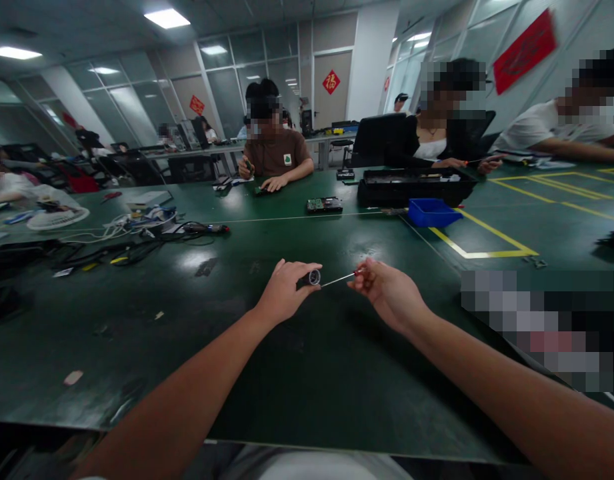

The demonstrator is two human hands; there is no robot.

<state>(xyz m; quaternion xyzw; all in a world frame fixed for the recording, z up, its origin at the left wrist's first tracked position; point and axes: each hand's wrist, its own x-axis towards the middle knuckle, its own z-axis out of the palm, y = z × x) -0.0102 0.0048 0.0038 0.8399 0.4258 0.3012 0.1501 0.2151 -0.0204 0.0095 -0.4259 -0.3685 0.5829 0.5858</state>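
Note:
Thumb and fingers of my left hand (285, 292) close round a small dark cylindrical part (314, 277) with a pale ring at its end, which faces right. Most of that part is hidden behind the hand. My right hand (389, 293) grips a screwdriver (339, 279) by its red handle. Its thin metal shaft slants down to the left, with the tip close to the left thumb and the lower edge of the ring. Whether the tip touches the part I cannot tell. Both hands are above the green table (297, 373).
Ahead lie a circuit-board device (325, 205), a long black tray (417, 188) and a blue bin (433, 213). Tangled cables (141, 230) spread at the left. A person in a brown shirt (281, 157) works opposite; others sit at the right. Yellow tape (497, 255) marks the table.

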